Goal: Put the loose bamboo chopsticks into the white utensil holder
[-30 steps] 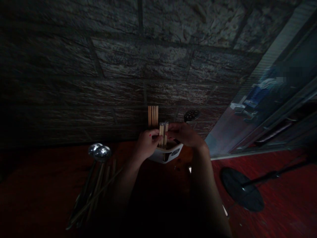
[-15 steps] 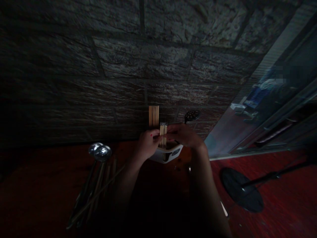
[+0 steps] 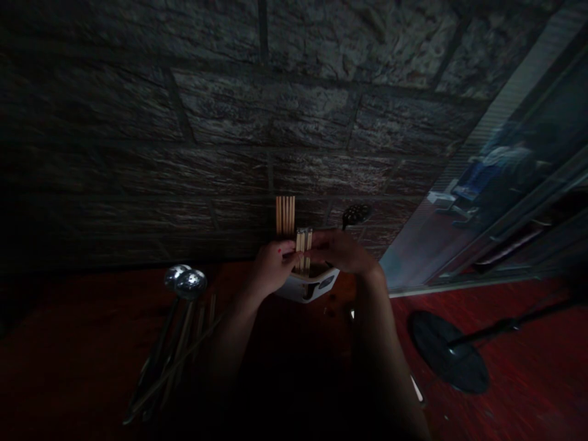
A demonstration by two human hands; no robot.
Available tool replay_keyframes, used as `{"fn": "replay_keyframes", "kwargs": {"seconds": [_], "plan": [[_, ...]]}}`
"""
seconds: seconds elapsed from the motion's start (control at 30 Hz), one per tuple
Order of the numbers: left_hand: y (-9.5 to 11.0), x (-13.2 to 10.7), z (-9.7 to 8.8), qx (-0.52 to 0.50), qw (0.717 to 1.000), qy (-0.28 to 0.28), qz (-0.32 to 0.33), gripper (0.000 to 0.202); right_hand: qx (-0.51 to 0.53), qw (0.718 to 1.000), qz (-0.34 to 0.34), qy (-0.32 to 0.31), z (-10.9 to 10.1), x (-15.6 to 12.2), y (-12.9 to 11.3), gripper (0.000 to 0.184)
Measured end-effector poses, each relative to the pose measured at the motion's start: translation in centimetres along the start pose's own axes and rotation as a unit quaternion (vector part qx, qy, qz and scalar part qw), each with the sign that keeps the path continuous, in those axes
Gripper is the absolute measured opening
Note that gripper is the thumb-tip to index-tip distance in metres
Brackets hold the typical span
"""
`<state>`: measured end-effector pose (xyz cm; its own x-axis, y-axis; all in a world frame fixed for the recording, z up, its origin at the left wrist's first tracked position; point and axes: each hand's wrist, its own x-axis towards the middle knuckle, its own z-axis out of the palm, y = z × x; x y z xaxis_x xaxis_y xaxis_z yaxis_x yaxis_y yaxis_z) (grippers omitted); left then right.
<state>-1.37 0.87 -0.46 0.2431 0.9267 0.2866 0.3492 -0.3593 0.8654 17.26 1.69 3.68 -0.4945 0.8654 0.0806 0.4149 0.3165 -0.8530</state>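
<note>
A small bunch of light wooden chopsticks (image 3: 304, 245) stands upright between my two hands, with its lower ends inside a white holder (image 3: 296, 295). My left hand (image 3: 274, 264) pinches the bunch from the left, thumb and fingers closed. From the right, my right hand (image 3: 340, 250) grips the same bunch with closed fingers. Behind my left hand, more chopsticks (image 3: 285, 214) rise upright in a row near the wall. A dark slotted spoon (image 3: 356, 214) sticks up behind my right hand; its lower part is hidden.
Two metal ladles (image 3: 190, 283) and several loose sticks (image 3: 184, 352) lie at the left on the dark red surface. A stone-patterned wall (image 3: 275, 122) stands close behind. On the right are a glass door (image 3: 441, 226) and a round black stand base (image 3: 448, 351).
The chopsticks between my hands have spread slightly, with a gap now showing among their tops. Both hands stay in nearly the same place.
</note>
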Motion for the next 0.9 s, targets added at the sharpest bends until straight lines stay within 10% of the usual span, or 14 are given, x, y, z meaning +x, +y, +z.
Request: {"fn": "replay_keyframes", "kwargs": {"seconds": [0.9], "plan": [[0.9, 0.0, 0.0, -0.027, 0.996, 0.062, 0.05, 0.016, -0.025, 1.0, 0.002, -0.015, -0.5, -0.4, -0.1, 0.032]]}}
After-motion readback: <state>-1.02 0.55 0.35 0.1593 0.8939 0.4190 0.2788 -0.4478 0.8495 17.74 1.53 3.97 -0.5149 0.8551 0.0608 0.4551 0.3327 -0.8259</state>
